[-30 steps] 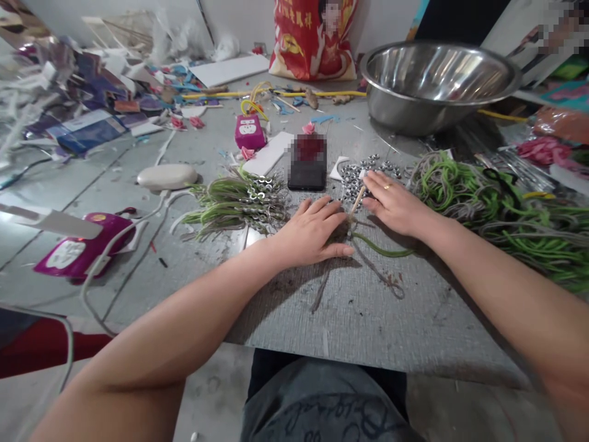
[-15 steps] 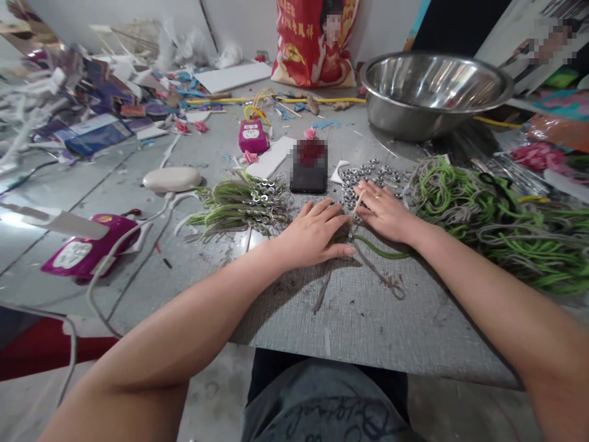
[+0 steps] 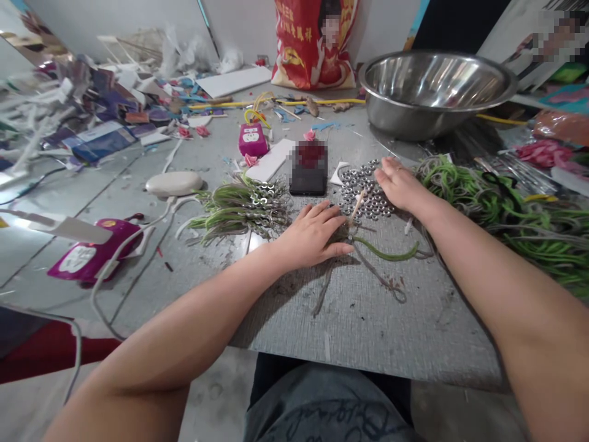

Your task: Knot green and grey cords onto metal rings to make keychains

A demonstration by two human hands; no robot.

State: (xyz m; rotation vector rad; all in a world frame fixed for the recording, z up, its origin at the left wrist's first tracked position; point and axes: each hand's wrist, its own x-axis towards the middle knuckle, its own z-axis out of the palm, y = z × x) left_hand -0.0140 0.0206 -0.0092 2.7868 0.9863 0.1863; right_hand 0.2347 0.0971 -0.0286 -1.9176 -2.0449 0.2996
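My left hand (image 3: 315, 236) lies palm down on the table with its fingers stretched out, over the ends of some cords. A green cord (image 3: 391, 253) and a grey cord (image 3: 375, 273) come out from beside its thumb. A thin wooden stick (image 3: 358, 205) stands slanted at its fingertips. My right hand (image 3: 399, 183) is at the right edge of a spread of small shiny metal rings or nuts (image 3: 363, 187), fingers extended; its underside is hidden. Left of my left hand lies a bundle of green and grey cords (image 3: 230, 209) with metal pieces on their ends.
A pile of green and grey cords (image 3: 497, 221) lies at the right. Behind are a phone (image 3: 308, 182), a steel bowl (image 3: 414, 116) and a red bag (image 3: 294, 67). Purple power sockets (image 3: 96, 252), a white adapter (image 3: 175, 183) and scraps (image 3: 101, 135) cover the left side.
My right hand has moved right and slightly away from me, off the stick and the metal pieces, uncovering them. My left hand stays nearly in place.
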